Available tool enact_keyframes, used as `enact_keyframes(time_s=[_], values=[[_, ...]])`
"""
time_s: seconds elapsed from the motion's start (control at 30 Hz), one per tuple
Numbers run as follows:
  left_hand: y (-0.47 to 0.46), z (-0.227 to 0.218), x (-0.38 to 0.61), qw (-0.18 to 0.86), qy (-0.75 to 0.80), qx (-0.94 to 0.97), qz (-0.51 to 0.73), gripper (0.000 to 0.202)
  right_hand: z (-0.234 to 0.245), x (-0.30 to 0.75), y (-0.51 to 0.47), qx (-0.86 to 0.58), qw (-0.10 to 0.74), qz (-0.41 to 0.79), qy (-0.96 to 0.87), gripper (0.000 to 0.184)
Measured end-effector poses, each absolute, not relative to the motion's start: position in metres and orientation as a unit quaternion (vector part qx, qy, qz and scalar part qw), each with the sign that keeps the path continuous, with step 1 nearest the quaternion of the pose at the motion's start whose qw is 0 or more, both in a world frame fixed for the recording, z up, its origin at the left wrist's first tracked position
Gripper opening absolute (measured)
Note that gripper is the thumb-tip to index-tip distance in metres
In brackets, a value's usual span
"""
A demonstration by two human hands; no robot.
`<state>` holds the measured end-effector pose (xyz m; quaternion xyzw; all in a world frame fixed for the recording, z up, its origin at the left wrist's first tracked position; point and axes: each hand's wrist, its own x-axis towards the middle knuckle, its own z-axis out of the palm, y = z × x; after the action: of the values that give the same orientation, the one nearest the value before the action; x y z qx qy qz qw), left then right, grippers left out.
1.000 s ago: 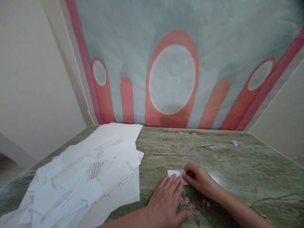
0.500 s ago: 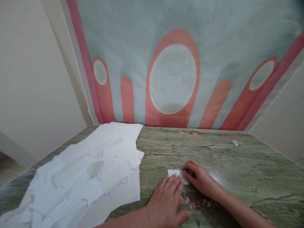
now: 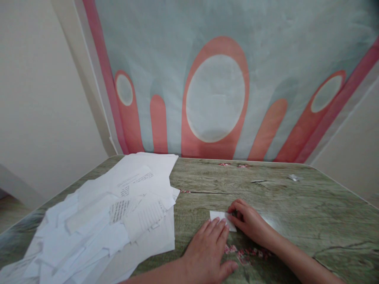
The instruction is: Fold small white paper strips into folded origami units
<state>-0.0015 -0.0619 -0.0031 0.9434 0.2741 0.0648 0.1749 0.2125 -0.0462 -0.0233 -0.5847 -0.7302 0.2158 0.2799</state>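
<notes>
Head camera, looking down: nearest to me is the person's left hand [image 3: 207,252], lying palm down on the table [image 3: 310,213]. Its fingers are stretched out flat and close together, gripping nothing, and their tips rest against the near edge of a small piece of white paper [image 3: 219,217]. Just right of it is the right hand [image 3: 251,225], whose forearm comes in from the near right corner. Its fingers are curled, and the tips sit on the right end of the same piece. Whether they pinch the paper or only press on it, I cannot tell from here. The piece lies flat on the greenish wood-grain top, in the middle of the table between the two hands.

Some pink flecks [image 3: 245,253] mark the surface just near of the hands. To the left a loose pile of white sheets [image 3: 112,221], a few with printed text, spreads from the near edge to the far edge. Far right, well apart from the hands, lies a tiny white scrap [image 3: 293,177]. Behind the table hangs a pale blue sheet with salmon ovals and bars [image 3: 216,98], with a plain cream wall [image 3: 44,98] to its left.
</notes>
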Motion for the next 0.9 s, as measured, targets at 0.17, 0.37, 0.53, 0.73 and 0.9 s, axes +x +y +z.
enact_keyframes(time_s=[0.17,0.37,0.53,0.73,0.9], values=[[-0.0611,0.0040,-0.0033,0.181,0.278,0.941,0.069,0.066,-0.0234,0.2128,-0.0463,-0.588,0.281,0.218,-0.727,0.006],[-0.0594,0.0052,-0.0014,0.144,0.311,0.935,0.095,0.056,-0.0207,0.2115,-0.0471,-0.586,0.280,0.214,-0.729,0.006],[-0.0566,0.0039,0.0001,0.102,0.310,0.941,0.088,0.052,-0.0207,0.2109,-0.0480,-0.588,0.285,0.214,-0.726,0.006],[-0.0560,0.0079,0.0010,0.047,0.302,0.951,0.040,0.059,-0.0216,0.2101,-0.0492,-0.589,0.285,0.210,-0.726,0.005],[-0.0551,0.0057,0.0019,0.028,0.313,0.948,0.049,0.057,-0.0219,0.2094,-0.0550,-0.561,0.320,0.194,-0.739,0.011]])
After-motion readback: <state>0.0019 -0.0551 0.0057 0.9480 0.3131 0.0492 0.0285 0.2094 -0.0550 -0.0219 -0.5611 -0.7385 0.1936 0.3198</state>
